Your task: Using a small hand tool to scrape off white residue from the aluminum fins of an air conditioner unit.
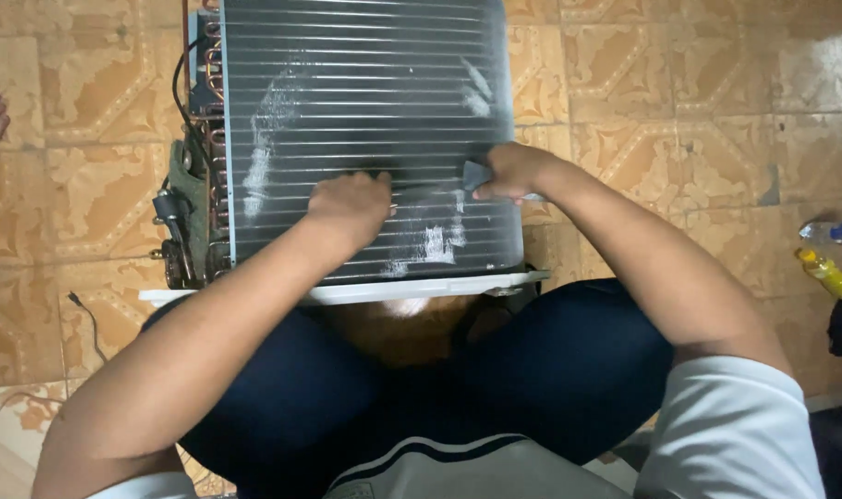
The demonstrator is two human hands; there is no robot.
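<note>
The finned coil [365,129] lies flat on the floor [679,83] before the knees, the left hand [351,205] fisted on it, the right hand [513,173] gripping a small brush [477,174]; stroking along the fins, lightly, seems best.

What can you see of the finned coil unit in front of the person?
The finned coil unit lies flat on the tiled floor, its broad face up: dense grey metal fins crossed by horizontal lines, smeared with white foamy patches. Copper tube bends, black wiring and a small dark part run along its left edge, and a white frame edges the near side. The left hand rests fisted on the fins; the right hand presses a small grey tool against them near the right edge. The near edge sits by the person's knees.
</note>
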